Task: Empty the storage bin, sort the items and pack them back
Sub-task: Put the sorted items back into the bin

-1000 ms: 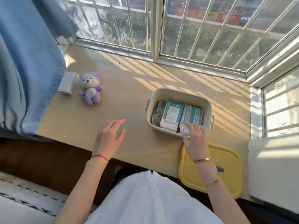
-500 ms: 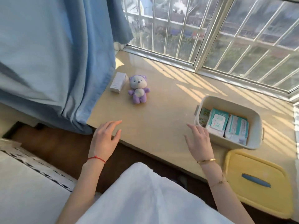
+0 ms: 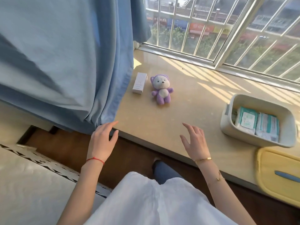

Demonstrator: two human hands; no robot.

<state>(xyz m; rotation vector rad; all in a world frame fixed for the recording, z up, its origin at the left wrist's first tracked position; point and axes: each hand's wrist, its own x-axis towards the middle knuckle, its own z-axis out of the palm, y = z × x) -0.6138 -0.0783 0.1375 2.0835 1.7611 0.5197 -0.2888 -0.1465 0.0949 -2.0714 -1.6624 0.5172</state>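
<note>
storage bin [image 3: 258, 138] | right of right hand [image 3: 195, 142] | both grips spread, empty

Beige surface [image 3: 186, 114] by window: white box [image 3: 140, 83] lying flat just beside purple plush toy [image 3: 161, 89]; cream storage bin [image 3: 258, 120] at right; yellow lid [image 3: 279, 174] overhanging near edge.
</note>
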